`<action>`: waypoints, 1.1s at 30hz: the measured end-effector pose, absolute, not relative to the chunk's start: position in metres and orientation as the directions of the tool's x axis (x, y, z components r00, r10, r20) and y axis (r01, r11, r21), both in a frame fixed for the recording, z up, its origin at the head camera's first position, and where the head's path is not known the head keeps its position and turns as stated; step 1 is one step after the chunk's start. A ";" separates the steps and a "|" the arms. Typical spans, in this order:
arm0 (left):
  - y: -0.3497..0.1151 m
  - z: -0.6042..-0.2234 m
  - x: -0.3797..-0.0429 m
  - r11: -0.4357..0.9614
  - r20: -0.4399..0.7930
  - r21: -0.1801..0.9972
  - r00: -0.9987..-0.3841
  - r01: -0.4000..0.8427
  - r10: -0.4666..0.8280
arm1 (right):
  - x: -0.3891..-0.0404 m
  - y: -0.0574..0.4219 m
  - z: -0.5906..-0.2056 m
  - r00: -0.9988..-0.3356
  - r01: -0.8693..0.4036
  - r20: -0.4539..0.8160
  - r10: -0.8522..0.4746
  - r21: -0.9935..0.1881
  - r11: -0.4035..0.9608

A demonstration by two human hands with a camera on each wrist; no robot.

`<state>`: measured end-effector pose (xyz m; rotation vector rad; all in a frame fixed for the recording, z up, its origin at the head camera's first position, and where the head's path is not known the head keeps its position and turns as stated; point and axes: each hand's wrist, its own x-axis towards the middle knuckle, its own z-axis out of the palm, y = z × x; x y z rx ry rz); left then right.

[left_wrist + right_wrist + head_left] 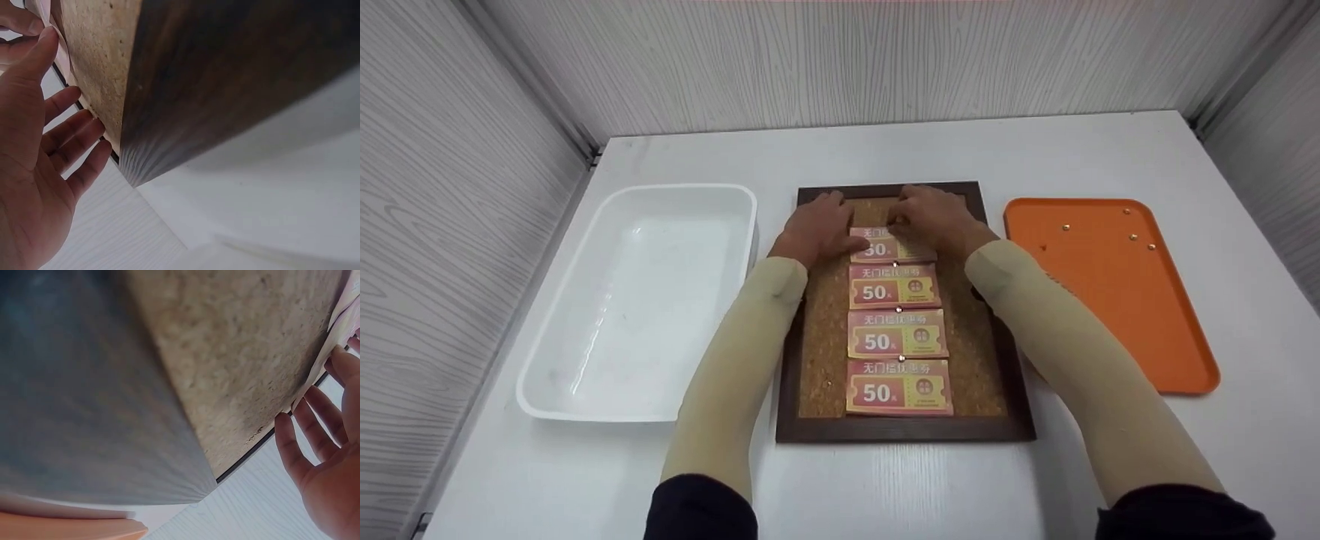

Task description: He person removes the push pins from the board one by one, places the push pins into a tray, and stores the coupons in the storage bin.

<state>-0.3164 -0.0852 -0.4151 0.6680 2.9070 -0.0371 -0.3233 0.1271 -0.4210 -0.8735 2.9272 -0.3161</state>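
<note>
Head view: loose-fingered left hand [817, 226] is thumb-pressing a coupon [883, 250], likely flimsy, best edge-held beside thumb. Half-curled right hand [933, 215] is hiding any hold.

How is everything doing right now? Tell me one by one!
Left hand: fingers loose, thumb on the top ticket.
Right hand: touching the top ticket; grip unclear.
Top ticket: partly covered by hands.
Lower three tickets: flat, each with a pin at its top edge.
Board: lying flat.
White tub: upright, open on top.
Orange tray: upright, holding loose pins.
</note>
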 end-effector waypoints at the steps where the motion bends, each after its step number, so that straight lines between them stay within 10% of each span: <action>1: -0.085 -0.415 -0.316 0.901 -0.155 0.024 -0.889 0.433 0.432 | -0.323 0.127 -0.421 -0.837 -0.533 -0.007 -0.547 -0.218 0.818; 33: -0.087 -0.418 -0.313 0.907 -0.121 0.186 -0.907 0.378 0.403 | -0.323 0.119 -0.420 -0.821 -0.569 0.039 -0.569 -0.133 0.812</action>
